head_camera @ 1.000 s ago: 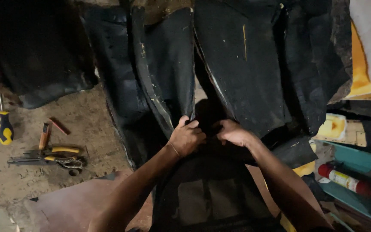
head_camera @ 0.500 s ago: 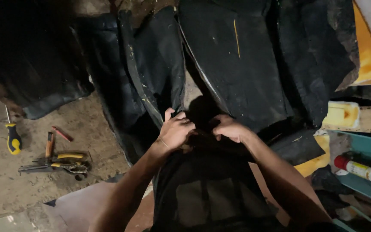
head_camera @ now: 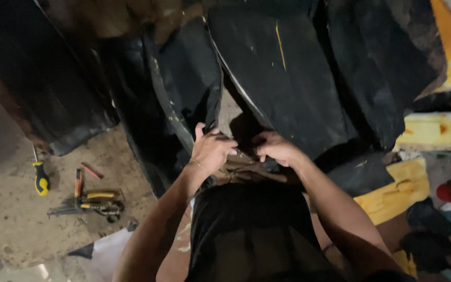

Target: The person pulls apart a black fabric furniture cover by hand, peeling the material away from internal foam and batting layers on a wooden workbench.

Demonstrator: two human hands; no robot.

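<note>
Black cover (head_camera: 288, 89) lies on the floor (head_camera: 11, 209) ahead, its near edge bunched between both hands. Left hand (head_camera: 212, 149) and right hand (head_camera: 277, 149) pinch it, fingers curled. Best keep both grips even; pliers (head_camera: 92, 203) and screwdriver (head_camera: 41, 177) lie well left.

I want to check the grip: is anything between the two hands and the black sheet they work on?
Nothing visible. The left hand already grips the black sheet at its edge, and the right hand rests beside it on the dark material.
</note>
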